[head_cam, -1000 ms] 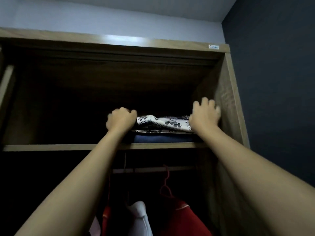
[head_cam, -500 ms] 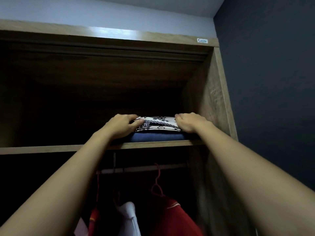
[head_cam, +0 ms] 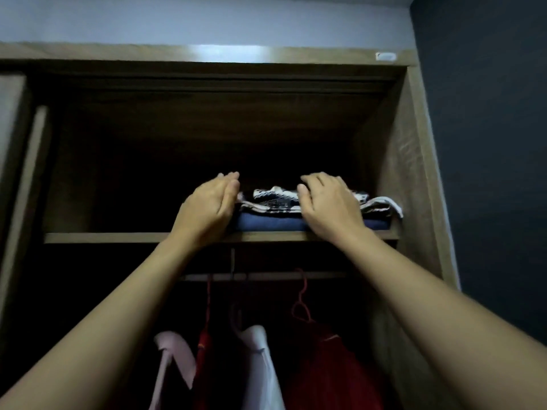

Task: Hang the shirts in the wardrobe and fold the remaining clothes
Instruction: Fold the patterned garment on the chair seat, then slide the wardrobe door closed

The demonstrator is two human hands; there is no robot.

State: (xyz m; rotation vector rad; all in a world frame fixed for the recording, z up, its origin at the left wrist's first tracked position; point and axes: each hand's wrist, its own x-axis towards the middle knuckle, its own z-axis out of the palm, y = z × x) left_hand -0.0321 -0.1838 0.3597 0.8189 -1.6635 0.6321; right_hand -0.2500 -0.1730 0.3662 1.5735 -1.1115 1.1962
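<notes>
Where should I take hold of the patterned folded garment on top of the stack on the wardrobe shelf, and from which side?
Probably from the front: the patterned folded garment lies flat on the blue folded garment, its folded front edge facing out. Its right end sits by the wardrobe side panel, so slide fingers under the front edge near both ends. The left hand and right hand are already there, open.

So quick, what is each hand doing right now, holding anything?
Left hand: open, holding nothing, beside the folded clothes.
Right hand: open, fingers spread over the patterned top piece, gripping nothing.
</notes>
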